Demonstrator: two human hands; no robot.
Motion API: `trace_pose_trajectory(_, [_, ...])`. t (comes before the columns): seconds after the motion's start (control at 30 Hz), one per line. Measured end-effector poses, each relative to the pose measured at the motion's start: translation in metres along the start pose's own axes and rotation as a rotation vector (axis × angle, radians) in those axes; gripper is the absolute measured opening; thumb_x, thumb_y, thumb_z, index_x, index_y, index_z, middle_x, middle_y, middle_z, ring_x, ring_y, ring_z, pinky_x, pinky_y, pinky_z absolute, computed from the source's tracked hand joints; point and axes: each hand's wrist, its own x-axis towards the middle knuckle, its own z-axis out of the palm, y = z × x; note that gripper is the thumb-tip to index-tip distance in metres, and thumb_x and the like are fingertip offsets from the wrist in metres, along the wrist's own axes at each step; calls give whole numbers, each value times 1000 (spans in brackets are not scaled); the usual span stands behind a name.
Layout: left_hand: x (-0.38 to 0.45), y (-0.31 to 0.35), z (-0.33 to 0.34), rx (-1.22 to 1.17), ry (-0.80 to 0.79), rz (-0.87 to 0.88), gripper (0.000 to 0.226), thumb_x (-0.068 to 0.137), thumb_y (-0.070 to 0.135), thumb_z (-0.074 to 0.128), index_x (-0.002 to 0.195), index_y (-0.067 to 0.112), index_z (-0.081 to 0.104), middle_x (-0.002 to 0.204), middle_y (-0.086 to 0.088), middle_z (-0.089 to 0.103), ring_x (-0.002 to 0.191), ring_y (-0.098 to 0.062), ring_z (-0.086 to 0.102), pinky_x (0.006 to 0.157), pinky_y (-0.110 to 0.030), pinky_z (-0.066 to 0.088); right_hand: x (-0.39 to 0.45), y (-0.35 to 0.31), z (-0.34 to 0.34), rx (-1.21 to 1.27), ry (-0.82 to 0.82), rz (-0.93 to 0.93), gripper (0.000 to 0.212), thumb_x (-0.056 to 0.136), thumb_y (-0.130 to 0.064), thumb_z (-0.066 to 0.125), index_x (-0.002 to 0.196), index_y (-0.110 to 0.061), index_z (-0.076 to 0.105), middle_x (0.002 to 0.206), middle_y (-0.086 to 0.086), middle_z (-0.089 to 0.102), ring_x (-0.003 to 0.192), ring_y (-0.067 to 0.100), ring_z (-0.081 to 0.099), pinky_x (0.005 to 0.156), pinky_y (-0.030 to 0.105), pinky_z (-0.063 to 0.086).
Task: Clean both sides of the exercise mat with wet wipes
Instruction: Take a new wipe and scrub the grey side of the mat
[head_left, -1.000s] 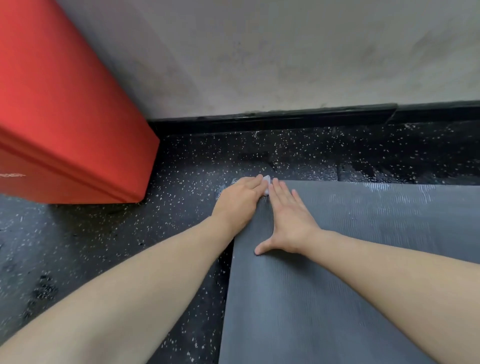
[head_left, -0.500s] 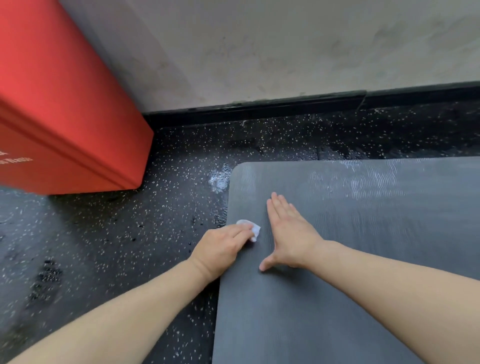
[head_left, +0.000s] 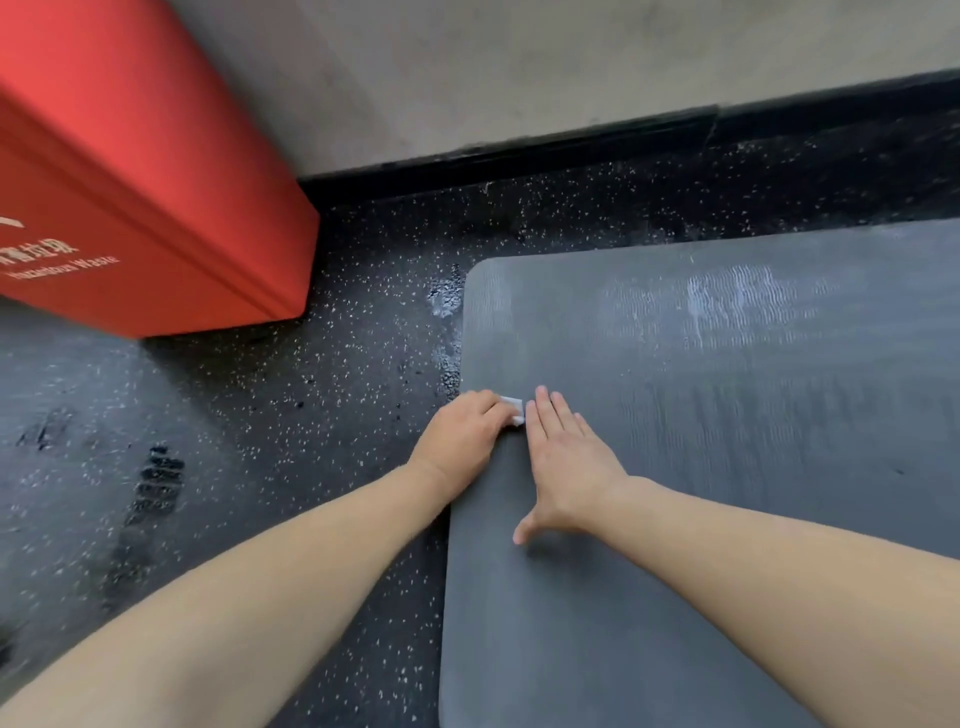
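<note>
While L hand (head_left: 464, 435) presses a wet wipe (head_left: 513, 409) at the mat's left edge, R hand (head_left: 563, 457) lies flat beside it.

Grey exercise mat (head_left: 727, 467) lies flat on black speckled floor (head_left: 311, 405), far edge near the wall. L fingers curl over the white wipe, mostly hidden; only a corner shows btwn the two hands. R fingers straight, together, palm down on mat, thumb out. Damp streaks on mat's far part. Red bin (head_left: 130, 182) w/ white lettering stands well to the left.
</note>
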Motion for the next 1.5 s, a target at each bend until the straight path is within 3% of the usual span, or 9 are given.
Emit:
trace_pose_trajectory(0.23, [-83,25,-10,-89,-232,52,12,100,25,55,102,23,67,96,1,67,86,-24,62,79,-36,51,-31,-5,18,-39,-99,-28,164,60,-77,86,163,1,-15,171,20,-26,160,35,-20,132,46,1])
trace_pose_trajectory(0.4, [-44,17,-30,-31,-20,-439,18,102,25,56,101,16,72,96,-7,66,89,-28,63,78,-41,50,-52,-9,34,-74,-117,-65,163,61,-76,86,163,2,-14,171,21,-26,160,36,-20,132,46,2])
trace_pose_trajectory(0.57, [-96,52,-3,-74,-181,-184,5,95,14,63,97,16,67,91,-6,62,80,-31,58,71,-42,50,-57,-9,45,-151,-85,-71,168,56,-82,84,163,2,-14,170,24,-25,159,40,-20,132,50,2])
trace_pose_trajectory(0.8, [-206,106,5,-190,-383,49,18,95,19,48,109,18,60,103,-5,61,84,-25,54,76,-39,50,-83,-44,88,-179,-82,-188,168,54,-94,72,163,-2,-17,167,26,-32,153,50,-29,125,67,-6])
trace_pose_trajectory(1.2, [-260,128,-8,-198,-556,167,27,89,11,54,111,26,58,104,3,58,89,-17,53,79,-27,49,-138,-48,135,-86,-40,-334,142,75,-84,65,165,-8,-14,169,19,-32,156,36,-32,127,57,-14])
trace_pose_trajectory(1.3, [-255,131,-10,-304,-615,59,15,97,20,56,108,30,61,98,5,58,87,-15,54,79,-27,50,-136,-45,130,-75,-49,-380,140,67,-84,72,167,-5,14,174,24,3,160,41,9,129,56,14])
trace_pose_trajectory(1.37, [-235,130,-18,-474,-632,-137,16,103,36,51,105,31,66,95,7,61,86,-11,58,81,-20,47,-122,-38,116,-25,-46,-333,140,52,-86,78,159,-4,39,162,23,36,143,40,43,117,53,40])
trace_pose_trajectory(1.43, [-206,125,-26,-673,-608,-415,17,99,41,56,96,31,70,87,9,66,78,-5,62,77,-18,49,-99,-27,93,-44,-28,-333,140,55,-84,78,161,-4,34,164,23,33,148,40,38,123,54,33])
trace_pose_trajectory(1.5, [-177,116,-31,-793,-556,-620,14,96,37,63,88,29,71,77,10,69,70,-2,61,74,-24,53,-75,-12,66,-83,-20,-297,138,71,-81,73,168,-8,8,175,21,1,162,38,4,131,55,4])
